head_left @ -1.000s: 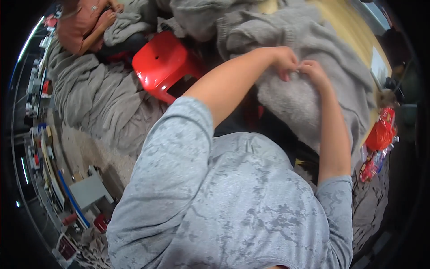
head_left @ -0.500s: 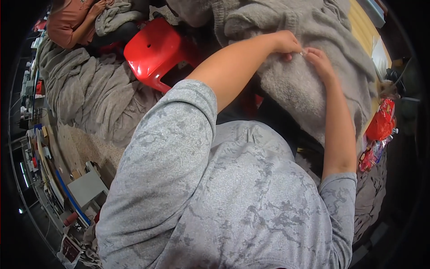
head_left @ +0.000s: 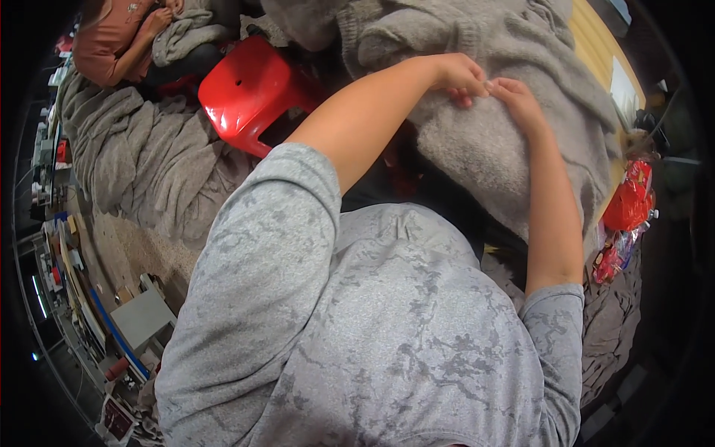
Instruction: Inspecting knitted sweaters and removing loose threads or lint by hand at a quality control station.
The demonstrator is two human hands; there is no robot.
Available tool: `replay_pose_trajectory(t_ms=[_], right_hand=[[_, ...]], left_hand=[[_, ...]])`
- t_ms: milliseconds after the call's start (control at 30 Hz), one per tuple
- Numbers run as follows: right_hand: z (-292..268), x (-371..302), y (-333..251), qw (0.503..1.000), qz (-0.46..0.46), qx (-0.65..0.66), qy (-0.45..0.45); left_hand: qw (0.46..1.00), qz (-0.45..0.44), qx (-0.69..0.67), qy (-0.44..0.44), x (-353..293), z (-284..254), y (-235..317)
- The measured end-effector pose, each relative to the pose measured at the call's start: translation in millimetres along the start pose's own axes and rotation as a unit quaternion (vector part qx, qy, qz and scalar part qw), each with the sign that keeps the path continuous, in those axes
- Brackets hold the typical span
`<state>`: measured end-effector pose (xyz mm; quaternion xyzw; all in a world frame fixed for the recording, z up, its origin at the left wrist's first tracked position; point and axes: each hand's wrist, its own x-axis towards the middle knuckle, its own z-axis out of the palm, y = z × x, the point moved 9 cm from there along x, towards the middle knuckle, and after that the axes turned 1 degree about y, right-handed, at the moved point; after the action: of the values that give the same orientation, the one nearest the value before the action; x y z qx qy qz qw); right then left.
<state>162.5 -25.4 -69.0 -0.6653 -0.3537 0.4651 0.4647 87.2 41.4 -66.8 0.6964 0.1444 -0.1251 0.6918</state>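
Observation:
A beige-grey fuzzy knit garment (head_left: 468,153) lies bunched in front of me, draped toward my lap, with a ribbed band in its upper part. Over it, my left hand (head_left: 456,73) is closed in a pinch, its fingertips pointing right. My right hand (head_left: 517,100) meets it from the other side, thumb and fingers also pinched. The fingertips of both hands touch or almost touch. Whatever sits between them is too small to make out; it may be a bit of thread or the knit itself.
A red plastic stool (head_left: 249,93) stands to the left, beside a large heap of grey knitwear (head_left: 141,156). Another person (head_left: 112,45) sits at the far left with grey knitting. A wooden tabletop (head_left: 593,37) runs along the right, near a red plastic bag (head_left: 629,197).
The whole view has shifted a little, so things appear slightly further left. Both hands stay pinched together over the knit, with only small finger movement.

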Motion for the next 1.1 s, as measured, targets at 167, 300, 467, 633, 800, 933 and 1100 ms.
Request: replay_pose_trajectory(t_ms=[167,300,467,633,800,933,1100], right_hand=[[2.1,-2.6,-4.1,0.998,-0.043,-0.042,0.010],[-2.5,-7.9,-10.3,0.996,-0.069,-0.036,0.038],[-3.5,-3.7,-3.7,0.991,-0.060,-0.110,0.047],[5.0,-26.7,-32.4,0.944,-0.168,-0.244,0.143],[6.1,-24.9,-33.4,0.937,-0.137,-0.276,0.163],[-5.9,-7.8,-3.7,0.985,-0.081,-0.119,0.092],[7.9,-3.0,-7.8,0.995,-0.030,-0.090,0.017]], left_hand=[[0.999,-0.036,0.001,0.008,6.4,-3.9,-6.3],[0.994,-0.036,-0.093,0.034,7.1,-7.8,-7.8],[0.997,-0.049,-0.064,0.013,8.8,-4.4,-10.3],[0.998,-0.058,0.013,0.009,8.7,-2.7,-9.2],[0.998,-0.063,-0.020,0.009,15.6,-8.7,-22.3],[0.998,-0.056,-0.018,-0.020,13.1,4.7,-11.7],[0.999,-0.034,0.028,0.012,8.6,-1.8,-11.1]])
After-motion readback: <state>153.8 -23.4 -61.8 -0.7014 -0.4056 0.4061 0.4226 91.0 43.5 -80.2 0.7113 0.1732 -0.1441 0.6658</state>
